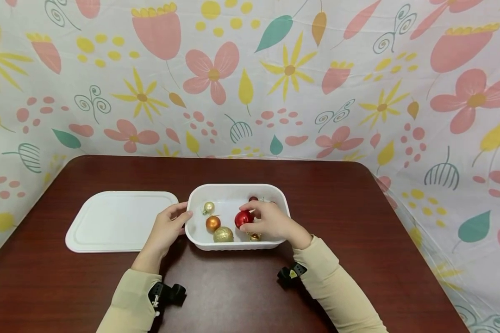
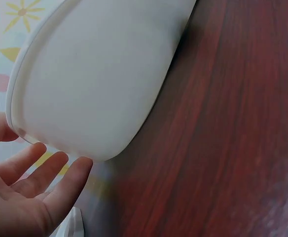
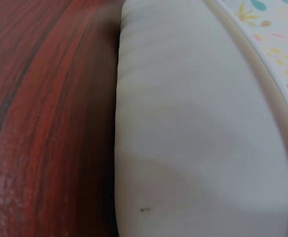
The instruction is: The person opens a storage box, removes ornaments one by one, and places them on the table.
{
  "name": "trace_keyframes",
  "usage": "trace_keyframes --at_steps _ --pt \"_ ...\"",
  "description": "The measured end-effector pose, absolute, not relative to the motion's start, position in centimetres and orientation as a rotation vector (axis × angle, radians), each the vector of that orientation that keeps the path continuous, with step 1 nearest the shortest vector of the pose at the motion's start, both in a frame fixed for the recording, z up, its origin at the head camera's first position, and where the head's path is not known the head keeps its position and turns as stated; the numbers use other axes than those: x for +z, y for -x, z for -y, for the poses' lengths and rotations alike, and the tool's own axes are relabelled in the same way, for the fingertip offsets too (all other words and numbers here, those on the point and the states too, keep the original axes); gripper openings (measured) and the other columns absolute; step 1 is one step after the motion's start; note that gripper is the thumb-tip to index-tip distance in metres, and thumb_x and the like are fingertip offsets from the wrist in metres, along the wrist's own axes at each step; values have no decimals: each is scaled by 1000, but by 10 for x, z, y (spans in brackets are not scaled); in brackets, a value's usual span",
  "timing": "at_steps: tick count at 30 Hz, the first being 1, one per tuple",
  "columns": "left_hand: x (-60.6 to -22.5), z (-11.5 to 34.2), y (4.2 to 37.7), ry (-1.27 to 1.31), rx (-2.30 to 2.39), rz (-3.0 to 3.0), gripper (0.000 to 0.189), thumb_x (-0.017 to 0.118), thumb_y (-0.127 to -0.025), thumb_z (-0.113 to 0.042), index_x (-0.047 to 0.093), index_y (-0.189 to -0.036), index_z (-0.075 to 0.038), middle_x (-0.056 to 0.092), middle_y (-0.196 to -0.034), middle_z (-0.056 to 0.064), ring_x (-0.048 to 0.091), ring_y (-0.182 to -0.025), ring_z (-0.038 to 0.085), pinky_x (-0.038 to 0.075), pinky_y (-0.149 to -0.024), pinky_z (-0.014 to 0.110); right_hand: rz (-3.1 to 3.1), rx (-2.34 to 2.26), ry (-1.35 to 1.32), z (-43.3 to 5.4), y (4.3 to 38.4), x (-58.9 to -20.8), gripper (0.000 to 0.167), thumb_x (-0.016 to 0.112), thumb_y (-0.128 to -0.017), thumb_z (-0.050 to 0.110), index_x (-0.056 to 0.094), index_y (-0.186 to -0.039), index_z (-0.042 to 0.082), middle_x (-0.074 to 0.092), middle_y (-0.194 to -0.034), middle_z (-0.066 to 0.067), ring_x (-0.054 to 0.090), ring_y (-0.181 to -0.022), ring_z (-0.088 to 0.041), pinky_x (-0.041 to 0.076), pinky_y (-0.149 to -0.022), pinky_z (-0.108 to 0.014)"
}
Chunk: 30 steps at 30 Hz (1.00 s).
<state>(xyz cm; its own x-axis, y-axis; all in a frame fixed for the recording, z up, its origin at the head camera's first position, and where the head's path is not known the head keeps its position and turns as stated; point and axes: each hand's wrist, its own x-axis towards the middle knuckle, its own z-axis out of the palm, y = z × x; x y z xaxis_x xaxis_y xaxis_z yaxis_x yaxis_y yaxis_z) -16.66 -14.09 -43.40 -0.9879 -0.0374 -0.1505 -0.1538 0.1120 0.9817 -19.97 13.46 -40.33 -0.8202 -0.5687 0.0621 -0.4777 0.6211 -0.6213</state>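
Observation:
A white plastic container (image 1: 237, 246) sits on the table with several Christmas baubles in it. My left hand (image 1: 168, 226) holds its left end, thumb at the rim and fingertips against the outer wall, as the left wrist view shows. Inside the container, my right hand (image 1: 273, 221) pinches a shiny red bauble (image 1: 242, 218) between thumb and fingers. Left of that bauble lie a small pale gold one (image 1: 209, 206), an orange one (image 1: 212, 224) and a glittery gold one (image 1: 223, 235). A small gold bauble (image 1: 255, 237) and a dark red one (image 1: 253, 199) are partly hidden near the right hand.
A white lid (image 1: 112, 222) lies flat on the dark red-brown wooden table (image 1: 233, 291), left of the container. A flower-patterned cloth (image 1: 250, 83) hangs behind the table. Each wrist wears a black strapped camera.

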Motion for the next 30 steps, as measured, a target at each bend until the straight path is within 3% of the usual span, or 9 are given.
trace_keyframes --at_steps 9,20,30 --pt "-431 143 166 212 1997 -2279 42 55 -96 -16 48 -134 -1 51 -127 20 61 -96 16 57 -74 25 -2684 -1103 854 -144 194 -400 49 77 -79 24 62 -120 3 65 -109 -10 61 -94 -23 53 -86 -43" --pt "-434 146 164 182 2027 -2236 45 54 -96 -19 46 -136 0 50 -131 23 62 -90 9 56 -74 23 -2752 -1266 833 -153 190 -395 45 78 -79 20 63 -120 7 64 -116 -9 65 -92 -21 56 -84 -37" --pt "-435 147 165 157 2011 -2242 49 55 -97 -23 43 -138 0 48 -134 23 61 -90 6 56 -73 21 -2785 -1370 846 -161 189 -389 47 78 -77 13 62 -120 3 65 -114 -10 63 -94 -22 56 -83 -40"
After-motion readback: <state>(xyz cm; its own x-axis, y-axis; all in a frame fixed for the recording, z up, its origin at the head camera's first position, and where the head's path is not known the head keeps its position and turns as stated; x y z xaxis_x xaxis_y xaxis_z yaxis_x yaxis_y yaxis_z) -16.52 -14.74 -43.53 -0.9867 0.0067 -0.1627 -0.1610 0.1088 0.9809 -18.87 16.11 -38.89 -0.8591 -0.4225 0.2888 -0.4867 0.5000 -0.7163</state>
